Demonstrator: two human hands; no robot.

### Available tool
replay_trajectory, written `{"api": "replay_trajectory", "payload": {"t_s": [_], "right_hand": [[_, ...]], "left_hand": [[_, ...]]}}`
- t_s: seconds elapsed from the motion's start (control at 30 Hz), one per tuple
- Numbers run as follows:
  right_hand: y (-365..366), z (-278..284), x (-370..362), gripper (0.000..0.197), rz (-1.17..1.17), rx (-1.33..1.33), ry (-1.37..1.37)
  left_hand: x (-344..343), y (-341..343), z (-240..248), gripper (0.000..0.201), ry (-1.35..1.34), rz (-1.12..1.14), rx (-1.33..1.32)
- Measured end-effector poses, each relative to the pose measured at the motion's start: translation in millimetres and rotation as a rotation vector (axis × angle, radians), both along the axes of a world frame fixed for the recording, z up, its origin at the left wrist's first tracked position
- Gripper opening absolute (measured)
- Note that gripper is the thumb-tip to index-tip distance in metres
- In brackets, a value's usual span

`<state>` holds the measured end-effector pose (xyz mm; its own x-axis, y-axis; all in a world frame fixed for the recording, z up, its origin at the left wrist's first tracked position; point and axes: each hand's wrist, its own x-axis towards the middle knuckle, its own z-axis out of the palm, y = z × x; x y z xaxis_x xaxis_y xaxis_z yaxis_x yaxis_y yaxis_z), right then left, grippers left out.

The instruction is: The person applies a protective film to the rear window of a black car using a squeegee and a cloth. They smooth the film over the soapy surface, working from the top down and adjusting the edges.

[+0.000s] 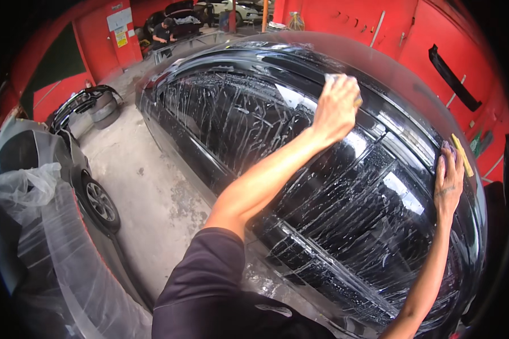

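Observation:
My left hand (338,107) is closed over the wet black car (316,186), near the roof edge above the side windows. A small whitish piece (335,77) shows past its fingers, too little of it to name. My right hand (448,179) lies at the roof edge further along, fingers bent around something purple (447,147) that they mostly hide. Close against those fingers is a narrow yellow strip (462,155); I cannot tell if the hand grips it. Whitish streaks and drops of liquid cover the windows and side panels.
To the left stands another car (100,198), partly draped in clear plastic sheet (68,226). Loose black parts (87,101) lie on the concrete floor (147,220) beyond it. A person (163,34) works at the back. Red walls (379,28) surround the area, with a black trim piece (453,79) hung at right.

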<state>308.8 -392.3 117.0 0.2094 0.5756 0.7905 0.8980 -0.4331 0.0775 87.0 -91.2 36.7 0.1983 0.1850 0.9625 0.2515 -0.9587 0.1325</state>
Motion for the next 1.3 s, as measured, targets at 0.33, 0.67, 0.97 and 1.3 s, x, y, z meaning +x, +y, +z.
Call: {"api": "replay_trajectory", "payload": {"t_s": [0.33,0.67,0.97,1.3], "right_hand": [[13.5,1.6,-6.7,0.032,0.005,0.014,0.011],[4.3,1.4,-0.6,0.034,0.023,0.008,0.013],[1.0,1.5,8.4,0.037,0.039,0.001,-0.050],[3.1,-1.4,4.9,0.035,0.020,0.018,-0.009]], "left_hand": [[-120.6,185.7,-15.2,0.037,-0.069,0.449,-0.178],[-130.2,126.9,-51.0,0.041,-0.196,0.205,-0.252],[-67.3,47.8,-41.7,0.045,0.002,0.278,-0.037],[-89.6,72.4,-15.9,0.021,0.014,0.314,-0.023]]}}
